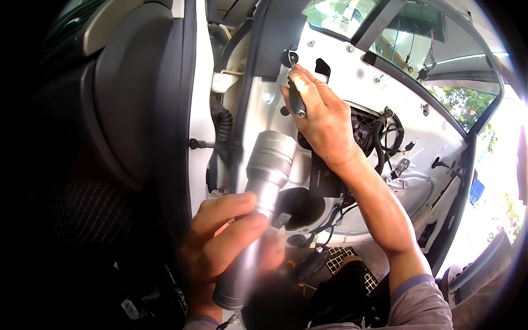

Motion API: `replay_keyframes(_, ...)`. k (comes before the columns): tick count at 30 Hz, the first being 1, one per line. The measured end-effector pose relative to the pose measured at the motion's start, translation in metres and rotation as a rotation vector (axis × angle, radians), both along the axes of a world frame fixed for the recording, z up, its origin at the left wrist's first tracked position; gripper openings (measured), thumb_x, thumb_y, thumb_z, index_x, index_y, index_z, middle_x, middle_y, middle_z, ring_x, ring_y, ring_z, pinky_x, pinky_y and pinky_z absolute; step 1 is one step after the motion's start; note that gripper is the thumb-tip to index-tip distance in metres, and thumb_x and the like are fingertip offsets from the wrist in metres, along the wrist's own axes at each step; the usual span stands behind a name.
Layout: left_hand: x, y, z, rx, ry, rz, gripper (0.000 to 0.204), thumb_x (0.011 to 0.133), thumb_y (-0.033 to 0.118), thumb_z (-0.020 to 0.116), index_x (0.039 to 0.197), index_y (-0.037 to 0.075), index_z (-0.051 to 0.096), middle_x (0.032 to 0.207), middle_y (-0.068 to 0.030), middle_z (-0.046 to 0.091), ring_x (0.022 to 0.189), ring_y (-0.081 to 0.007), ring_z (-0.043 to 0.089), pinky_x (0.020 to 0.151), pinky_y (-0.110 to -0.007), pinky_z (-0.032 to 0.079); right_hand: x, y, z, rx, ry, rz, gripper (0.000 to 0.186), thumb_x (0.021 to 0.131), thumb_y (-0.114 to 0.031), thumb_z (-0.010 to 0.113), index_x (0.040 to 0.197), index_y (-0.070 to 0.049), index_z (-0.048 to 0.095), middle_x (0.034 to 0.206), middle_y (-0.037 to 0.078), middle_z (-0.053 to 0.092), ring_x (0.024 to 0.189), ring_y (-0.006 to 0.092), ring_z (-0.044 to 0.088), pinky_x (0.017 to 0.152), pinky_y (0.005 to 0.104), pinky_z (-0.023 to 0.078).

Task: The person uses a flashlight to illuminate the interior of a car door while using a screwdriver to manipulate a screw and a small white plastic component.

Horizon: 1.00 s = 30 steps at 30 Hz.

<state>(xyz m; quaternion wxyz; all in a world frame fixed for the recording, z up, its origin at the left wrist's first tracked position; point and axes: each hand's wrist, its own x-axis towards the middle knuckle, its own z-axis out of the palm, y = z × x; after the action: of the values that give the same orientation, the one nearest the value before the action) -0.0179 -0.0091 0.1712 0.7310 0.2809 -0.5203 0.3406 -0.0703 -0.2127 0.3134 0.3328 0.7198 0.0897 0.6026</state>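
My left hand [223, 234] is wrapped round a silver flashlight [268, 165], whose wide head tilts up toward a white car door with its trim off [352, 77]. Higher up, my right hand [324, 118] grips a ratchet wrench [297, 98] with a black handle. The wrench's metal head is at a dark round hole [291, 56] near the door's hinge-side edge. Whether it sits on a fastener in there, I cannot tell. Just right of it is a black-edged slot [322, 67] in the door metal.
Loose black wiring [379, 137] hangs from the door's middle, with a large round opening [302, 209] below. A ribbed rubber cable boot [221, 121] and a door check strap [201, 144] span the hinge gap. The dark seat [132, 93] fills the left.
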Motion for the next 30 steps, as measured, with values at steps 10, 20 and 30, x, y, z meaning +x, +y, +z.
replay_keyframes(10,0.008,-0.004,-0.002,0.026,-0.024,0.14,0.026,0.091,0.014,0.065,0.111,0.002,0.054,0.112,-0.0195,0.063,0.091,-0.0264,0.062,0.088,-0.045,0.056,-0.007,0.017,0.016,-0.154,0.156,-0.131,0.033,0.077,-0.003,0.065,0.109,0.006,0.064,0.115,0.022,0.07,0.102,0.0306,0.071,0.078,0.0357,0.061)
replay_keyframes(20,0.031,-0.06,0.063,0.11,0.442,-0.4,0.025,0.1,0.021,0.064,0.096,-0.004,0.062,0.063,-0.007,0.059,0.053,-0.0131,0.056,0.058,-0.028,0.048,-0.003,0.013,0.018,-0.102,0.123,-0.044,0.044,0.074,0.001,0.071,0.117,0.003,0.066,0.116,0.018,0.072,0.105,0.0301,0.071,0.091,0.0386,0.056)
replay_keyframes(30,0.035,-0.084,0.105,0.634,0.532,-0.934,0.03,0.086,0.032,0.079,0.086,0.003,0.072,0.07,-0.0047,0.067,0.053,-0.0101,0.055,0.049,-0.024,0.042,-0.008,-0.003,-0.005,0.285,0.116,0.089,0.069,0.074,0.0,0.073,0.14,-0.005,0.056,0.118,0.013,0.071,0.1,0.0289,0.071,0.083,0.0385,0.057)
